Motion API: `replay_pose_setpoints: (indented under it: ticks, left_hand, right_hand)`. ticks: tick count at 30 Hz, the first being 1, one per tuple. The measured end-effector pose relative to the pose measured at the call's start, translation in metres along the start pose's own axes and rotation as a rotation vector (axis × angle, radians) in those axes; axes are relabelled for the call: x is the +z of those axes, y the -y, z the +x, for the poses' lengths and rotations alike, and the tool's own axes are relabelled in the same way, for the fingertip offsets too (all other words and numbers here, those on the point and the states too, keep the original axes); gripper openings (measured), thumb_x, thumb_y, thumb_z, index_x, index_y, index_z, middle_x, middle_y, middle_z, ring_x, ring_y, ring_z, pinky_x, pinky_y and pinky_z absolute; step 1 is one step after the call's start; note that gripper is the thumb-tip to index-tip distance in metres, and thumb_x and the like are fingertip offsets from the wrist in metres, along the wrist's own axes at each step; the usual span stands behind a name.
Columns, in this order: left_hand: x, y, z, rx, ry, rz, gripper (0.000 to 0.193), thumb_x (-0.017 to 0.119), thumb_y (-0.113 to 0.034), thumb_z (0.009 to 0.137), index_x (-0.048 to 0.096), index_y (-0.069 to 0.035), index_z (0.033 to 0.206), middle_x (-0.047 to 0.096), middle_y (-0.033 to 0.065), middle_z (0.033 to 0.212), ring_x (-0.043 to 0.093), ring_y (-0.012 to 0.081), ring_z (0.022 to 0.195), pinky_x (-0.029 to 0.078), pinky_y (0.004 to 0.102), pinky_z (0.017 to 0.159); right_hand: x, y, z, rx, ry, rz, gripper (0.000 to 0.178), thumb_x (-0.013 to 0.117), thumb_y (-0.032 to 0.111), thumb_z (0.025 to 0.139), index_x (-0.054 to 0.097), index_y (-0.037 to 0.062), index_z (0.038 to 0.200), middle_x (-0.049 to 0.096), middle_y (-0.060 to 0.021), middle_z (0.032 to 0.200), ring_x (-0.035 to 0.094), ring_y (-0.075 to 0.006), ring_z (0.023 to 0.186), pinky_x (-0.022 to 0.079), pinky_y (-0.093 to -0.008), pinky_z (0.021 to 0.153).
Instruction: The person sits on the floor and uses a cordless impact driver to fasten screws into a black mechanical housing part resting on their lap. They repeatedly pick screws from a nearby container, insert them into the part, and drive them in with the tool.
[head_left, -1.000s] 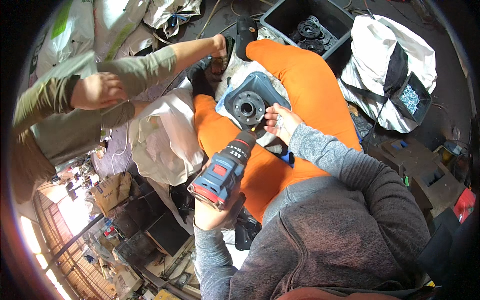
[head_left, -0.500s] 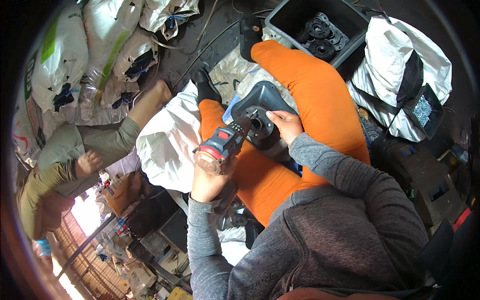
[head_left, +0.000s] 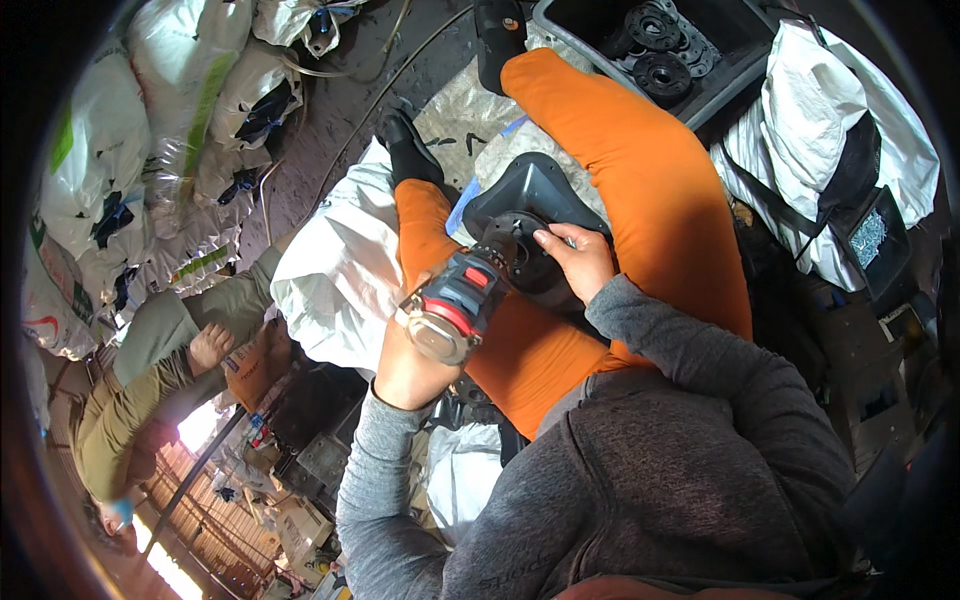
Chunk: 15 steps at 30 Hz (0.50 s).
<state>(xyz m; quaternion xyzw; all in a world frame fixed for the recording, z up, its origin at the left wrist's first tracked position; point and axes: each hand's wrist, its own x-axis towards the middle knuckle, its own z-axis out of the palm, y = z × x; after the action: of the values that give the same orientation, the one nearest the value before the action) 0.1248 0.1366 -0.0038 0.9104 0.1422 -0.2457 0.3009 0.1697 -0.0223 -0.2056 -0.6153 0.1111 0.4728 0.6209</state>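
Note:
My left hand (head_left: 412,372) is wrapped around a cordless drill (head_left: 462,290) with a grey and red body. Its chuck points away from me and meets a black round flange (head_left: 535,262) between my thighs. The flange sits on a black flared plastic part (head_left: 540,190) with a broad, curved far end. My right hand (head_left: 582,262) is closed at the flange's right side, thumb and fingertips pressed to its face. Whether a small fastener is also between those fingers I cannot make out. The drill hides the tip of its bit and the flange's left edge.
A black crate (head_left: 735,95) with several round black flanges stands at the far right. Beside it are a white sack (head_left: 815,110) and a black tray of small screws (head_left: 868,240). Stuffed white sacks (head_left: 185,90) fill the left; another person (head_left: 150,375) sits there.
The view has shifted slightly. The drill has tilted, its chuck now over the flange. My right hand stays at the flange's right side. The other person has leaned and drawn back a limb.

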Motion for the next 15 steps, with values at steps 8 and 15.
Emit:
replay_pose_setpoints:
  ticks: [8, 15]
  left_hand:
    - [0.009, 0.009, 0.004, 0.011, 0.029, 0.049, 0.046, 0.072, -0.008, 0.069, 0.060, -0.001, 0.113, 0.065, 0.0153, 0.106, 0.064, 0.0312, 0.099, 0.051, 0.0377, 0.087]
    - [0.019, 0.020, -0.009, -0.028, 0.009, 0.005, 0.039, 0.071, -0.010, 0.070, 0.062, -0.002, 0.108, 0.066, 0.0156, 0.102, 0.064, 0.0325, 0.096, 0.051, 0.0398, 0.085]
  right_hand:
    - [-0.003, -0.009, -0.003, -0.035, 0.024, 0.016, 0.036, 0.068, 0.023, 0.090, 0.065, -0.0080, 0.109, 0.070, -0.0085, 0.092, 0.060, -0.0103, 0.083, 0.048, -0.0257, 0.077]
    - [-0.009, -0.014, 0.007, -0.103, 0.060, -0.107, 0.035, 0.069, 0.024, 0.090, 0.066, -0.0076, 0.105, 0.070, -0.0063, 0.091, 0.059, -0.0091, 0.083, 0.048, -0.0249, 0.078]
